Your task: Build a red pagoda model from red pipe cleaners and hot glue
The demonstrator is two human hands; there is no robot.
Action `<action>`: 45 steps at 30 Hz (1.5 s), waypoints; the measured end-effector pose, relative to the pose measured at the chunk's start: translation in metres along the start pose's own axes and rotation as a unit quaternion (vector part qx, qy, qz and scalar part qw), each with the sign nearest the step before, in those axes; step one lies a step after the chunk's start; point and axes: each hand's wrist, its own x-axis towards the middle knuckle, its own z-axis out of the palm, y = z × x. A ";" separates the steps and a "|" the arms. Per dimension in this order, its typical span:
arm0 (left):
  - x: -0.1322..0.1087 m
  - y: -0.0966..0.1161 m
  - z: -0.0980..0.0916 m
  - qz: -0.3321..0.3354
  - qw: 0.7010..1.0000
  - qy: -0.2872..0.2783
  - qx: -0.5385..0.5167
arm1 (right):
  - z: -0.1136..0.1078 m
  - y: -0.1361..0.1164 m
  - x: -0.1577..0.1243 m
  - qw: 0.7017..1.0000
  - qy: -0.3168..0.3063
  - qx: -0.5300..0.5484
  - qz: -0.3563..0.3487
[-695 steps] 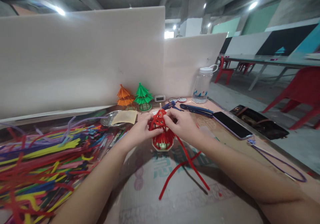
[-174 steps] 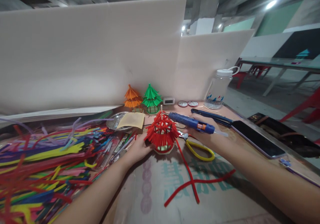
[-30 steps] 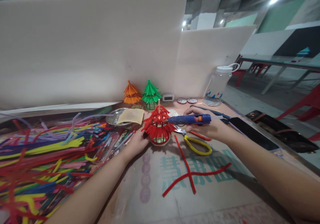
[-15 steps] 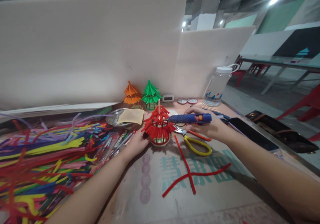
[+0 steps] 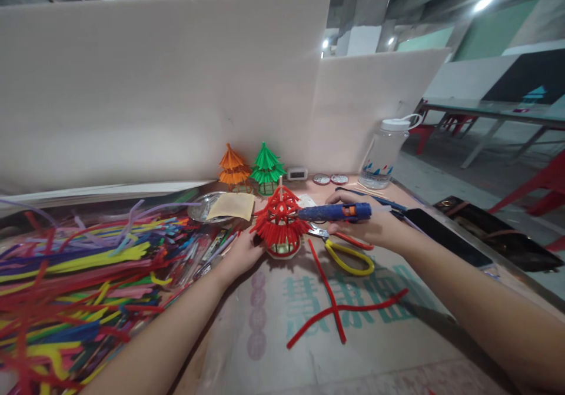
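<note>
Since a few seconds back the glue gun (image 5: pixel 335 211) has swung in from the right, and now its nozzle is right up against the red tower (image 5: pixel 280 221), on the upper tier. Right hand (image 5: pixel 368 229) is clamped round the gun's blue body, fingers wrapped over the top. Left hand (image 5: pixel 241 254) is closed on the tower's lower left edge and pins it to the table (image 5: pixel 397 371). That tower stands mid-table, just near of the two finished ones, orange (image 5: pixel 233 168) and green (image 5: pixel 266 166), which sit far back against the white board (image 5: pixel 154 89).

Now the containers. Far left of the tower is a metal dish (image 5: pixel 198 206) with a yellowish sheet (image 5: pixel 232 205) lying across it, hiding whatever is inside. Far right stands a clear bottle (image 5: pixel 384 153), white cap on; I can't tell how full it is. Two small round tins (image 5: pixel 330 179) sit beside it, lids shut.

Just right of the tower, under the gun, lie yellow-handled cutters (image 5: pixel 348 256). Nearer, two red fuzzy wires (image 5: pixel 335 312) lie crossed on the table. Over on the left, a big heap of coloured wires (image 5: pixel 79 277). A phone (image 5: pixel 441 236) lies beyond the right wrist.
</note>
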 end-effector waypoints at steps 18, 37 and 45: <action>-0.002 0.002 0.001 -0.006 0.999 -0.036 -0.006 | 0.002 0.077 0.051 0.978 0.135 0.047 0.150; -0.001 -0.007 0.001 0.003 0.999 -0.044 0.006 | 0.025 0.113 0.054 0.975 0.091 -0.096 0.180; -0.002 -0.001 0.000 -0.002 0.998 -0.052 0.033 | 0.033 0.039 -0.013 0.967 -0.094 -0.202 0.123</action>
